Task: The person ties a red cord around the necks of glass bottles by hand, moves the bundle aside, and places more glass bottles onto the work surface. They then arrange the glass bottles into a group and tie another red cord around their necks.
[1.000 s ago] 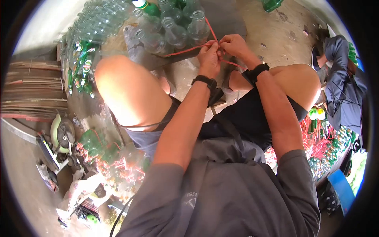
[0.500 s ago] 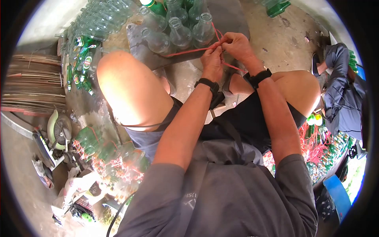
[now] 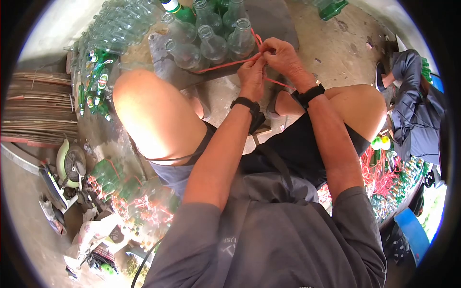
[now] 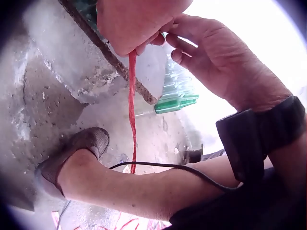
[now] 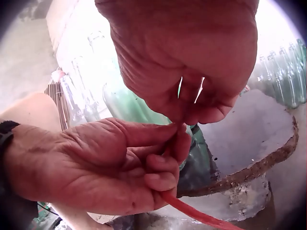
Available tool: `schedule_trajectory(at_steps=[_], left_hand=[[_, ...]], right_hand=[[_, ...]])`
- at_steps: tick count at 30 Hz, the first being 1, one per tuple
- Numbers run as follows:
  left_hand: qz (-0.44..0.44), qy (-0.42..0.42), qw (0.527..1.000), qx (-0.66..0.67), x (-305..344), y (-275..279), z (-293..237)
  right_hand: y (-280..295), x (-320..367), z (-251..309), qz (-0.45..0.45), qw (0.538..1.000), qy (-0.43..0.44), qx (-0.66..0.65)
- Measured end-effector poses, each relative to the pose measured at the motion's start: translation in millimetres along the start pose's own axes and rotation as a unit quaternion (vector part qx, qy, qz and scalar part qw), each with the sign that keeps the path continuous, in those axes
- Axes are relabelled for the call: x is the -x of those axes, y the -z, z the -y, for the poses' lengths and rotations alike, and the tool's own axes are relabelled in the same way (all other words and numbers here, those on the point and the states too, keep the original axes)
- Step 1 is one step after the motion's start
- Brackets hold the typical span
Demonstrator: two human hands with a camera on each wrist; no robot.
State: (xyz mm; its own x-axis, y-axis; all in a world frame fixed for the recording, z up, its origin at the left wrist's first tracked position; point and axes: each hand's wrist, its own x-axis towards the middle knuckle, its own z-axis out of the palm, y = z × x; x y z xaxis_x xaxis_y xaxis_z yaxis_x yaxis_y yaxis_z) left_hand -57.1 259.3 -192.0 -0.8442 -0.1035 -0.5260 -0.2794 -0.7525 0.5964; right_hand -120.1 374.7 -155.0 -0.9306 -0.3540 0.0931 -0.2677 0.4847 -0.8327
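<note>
A cluster of clear glass bottles (image 3: 212,47), with a green bottle (image 3: 181,12) among them, stands on a grey slab (image 3: 283,29). Red plastic twine (image 3: 223,66) runs from low on the cluster to both hands. My left hand (image 3: 251,76) pinches it between thumb and fingers beside the nearest right bottle; a loose tail (image 4: 132,110) hangs below that hand. Just above and touching it, my right hand (image 3: 284,58) pinches the twine with bent fingers. In the right wrist view, the fingertips meet and hide the crossing, and a twine end (image 5: 201,215) leaves the left hand.
Rows of clear bottles (image 3: 120,29) and green bottles (image 3: 100,81) lie to the left. Stacked flat boards (image 3: 38,108) and a fan (image 3: 72,163) are at far left. Red twine (image 3: 379,168) is heaped at right near another person (image 3: 415,105). The wearer's knees flank the arms.
Both hands stay together at the twine beside the bottles, with small finger shifts. The right hand's fingers now bend more over the twine. The head view has shifted slightly.
</note>
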Motion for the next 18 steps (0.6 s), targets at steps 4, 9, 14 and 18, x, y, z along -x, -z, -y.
schedule_trajectory(at_steps=[4,9,14,18], left_hand=[[-0.001,0.001,1.0,-0.009,-0.4,0.4,0.5],[-0.022,0.052,0.998,0.013,0.7,-7.1,-2.2],[0.027,0.087,0.995,0.048,-11.4,4.6,2.0],[0.014,0.111,0.991,0.069,-21.4,7.4,3.8]], right_hand=[[-0.4,-0.7,8.9,-0.021,0.999,-0.005,-0.042],[-10.3,-8.5,-17.0,-0.066,0.987,-0.111,-0.095],[-4.4,-9.3,-4.2,0.026,0.909,-0.309,-0.279],[-5.4,-10.4,-0.6,0.021,0.903,-0.297,-0.311]])
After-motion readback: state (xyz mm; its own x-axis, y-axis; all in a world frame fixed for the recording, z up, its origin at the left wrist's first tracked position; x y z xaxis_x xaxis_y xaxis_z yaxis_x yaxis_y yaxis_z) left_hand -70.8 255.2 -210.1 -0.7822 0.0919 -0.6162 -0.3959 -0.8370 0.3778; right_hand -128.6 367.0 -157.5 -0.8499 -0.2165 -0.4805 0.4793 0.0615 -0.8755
